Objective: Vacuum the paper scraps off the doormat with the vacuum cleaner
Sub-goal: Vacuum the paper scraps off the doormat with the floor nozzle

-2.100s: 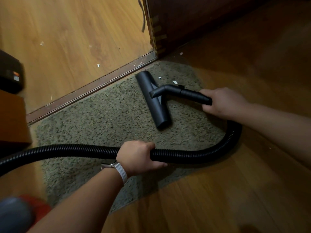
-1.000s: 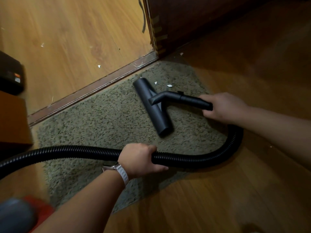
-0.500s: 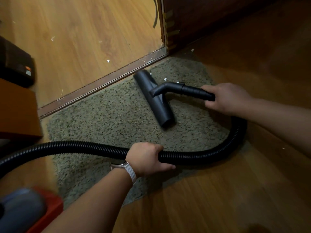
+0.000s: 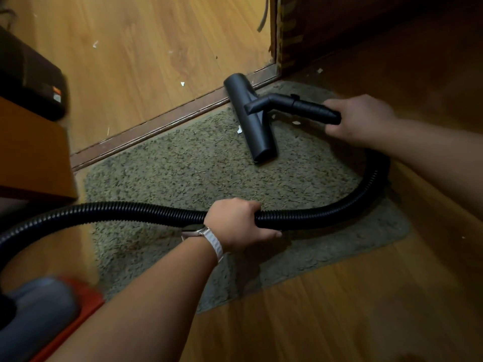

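The black nozzle (image 4: 251, 118) of the vacuum cleaner lies flat on the far part of the olive doormat (image 4: 209, 173), its far end reaching over the brown threshold strip (image 4: 162, 124). A white paper scrap (image 4: 239, 131) sits on the mat touching the nozzle's left edge; two paler scraps (image 4: 296, 123) lie on the mat just right of it, under the rigid black tube (image 4: 300, 107). The right hand (image 4: 360, 121) is wrapped around the back end of that tube, and its grip hides where tube and hose join. The ribbed black hose (image 4: 339, 212) curves from under that hand round the mat's right side and across its near half, where the left hand (image 4: 235, 223) is closed around it; a white watch strap (image 4: 215, 244) shows on that wrist. The hose runs off the left edge. At bottom left a blurred grey and red shape (image 4: 47, 317), cut off by the frame, is too soft to make out. More small scraps (image 4: 182, 84) dot the lighter wooden floor (image 4: 143, 48) past the threshold. A dark box (image 4: 34, 77) on the left is half out of view
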The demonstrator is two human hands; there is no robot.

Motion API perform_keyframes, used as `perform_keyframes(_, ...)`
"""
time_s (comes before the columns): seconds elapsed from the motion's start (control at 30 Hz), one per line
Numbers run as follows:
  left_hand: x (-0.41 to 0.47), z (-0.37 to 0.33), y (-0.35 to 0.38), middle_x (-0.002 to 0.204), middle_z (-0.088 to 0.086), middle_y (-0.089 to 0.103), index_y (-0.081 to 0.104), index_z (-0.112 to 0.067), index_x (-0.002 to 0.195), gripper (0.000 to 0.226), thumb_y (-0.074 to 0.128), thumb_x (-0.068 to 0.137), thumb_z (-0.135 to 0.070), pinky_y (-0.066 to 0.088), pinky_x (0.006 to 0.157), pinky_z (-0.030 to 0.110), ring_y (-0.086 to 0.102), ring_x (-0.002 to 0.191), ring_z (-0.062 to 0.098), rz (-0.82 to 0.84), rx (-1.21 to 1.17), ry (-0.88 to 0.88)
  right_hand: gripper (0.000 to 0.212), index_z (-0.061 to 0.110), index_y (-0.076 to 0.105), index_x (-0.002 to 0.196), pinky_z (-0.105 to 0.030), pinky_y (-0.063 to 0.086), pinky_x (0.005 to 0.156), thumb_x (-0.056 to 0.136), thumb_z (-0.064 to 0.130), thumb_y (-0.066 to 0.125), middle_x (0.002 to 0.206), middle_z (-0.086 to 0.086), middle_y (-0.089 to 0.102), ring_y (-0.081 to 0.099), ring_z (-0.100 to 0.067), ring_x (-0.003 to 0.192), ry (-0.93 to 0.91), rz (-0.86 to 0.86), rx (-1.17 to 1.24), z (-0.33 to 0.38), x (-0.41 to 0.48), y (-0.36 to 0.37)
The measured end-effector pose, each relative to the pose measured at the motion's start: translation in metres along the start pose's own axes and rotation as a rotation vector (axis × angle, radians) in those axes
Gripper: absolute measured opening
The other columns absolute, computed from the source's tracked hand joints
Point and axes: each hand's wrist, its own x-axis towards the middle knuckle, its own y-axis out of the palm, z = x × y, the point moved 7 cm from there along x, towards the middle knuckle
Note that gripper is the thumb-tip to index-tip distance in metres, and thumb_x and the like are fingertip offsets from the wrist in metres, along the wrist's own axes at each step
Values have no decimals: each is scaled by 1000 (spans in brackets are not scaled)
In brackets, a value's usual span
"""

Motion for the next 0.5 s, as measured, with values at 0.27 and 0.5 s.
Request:
perform_keyframes(0.27,-17,9,19,75,-7,63,57,-27,84,67,45,69,-91,55,67,31,64,72,17,42,46,26,33,36,51,124,-31,45,55,92,37,59,79,3,55,54,-17,67,-260,82,-87,65,3,23)
perform_keyframes(0.5,-23,10,26,73,-9,58,57,-27,87,68,43,70,-91,53,65,31,63,72,17,75,60,28,29,35,51,119,-27,33,50,91,38,59,75,5,51,50,-17,64,-306,31,-140,70,-2,28)
